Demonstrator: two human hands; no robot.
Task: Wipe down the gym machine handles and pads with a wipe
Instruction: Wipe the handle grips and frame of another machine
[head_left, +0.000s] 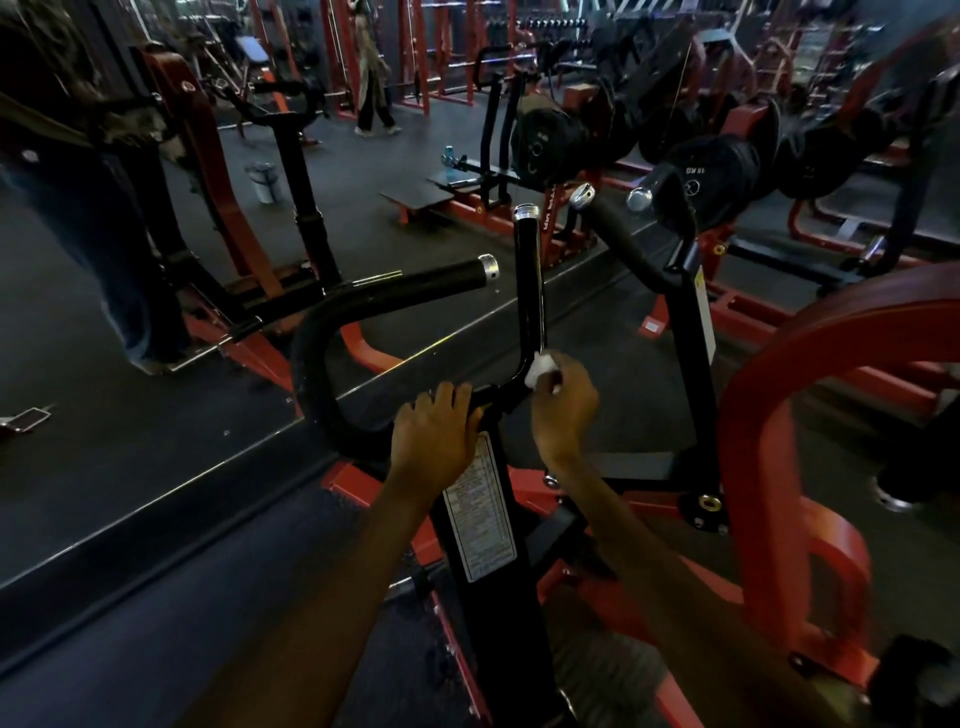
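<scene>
A black U-shaped handlebar rises from the machine's black post in front of me. Its upright right handle ends in a chrome cap. Its left handle bends out sideways, also chrome-capped. My right hand pinches a small white wipe against the base of the upright handle. My left hand grips the bar at the junction on top of the post, fingers curled over it.
A wall mirror stands close on the left and ahead, reflecting the machine and a person. A red curved frame arches at the right. Black weight plates hang on racks behind. A white instruction label is on the post.
</scene>
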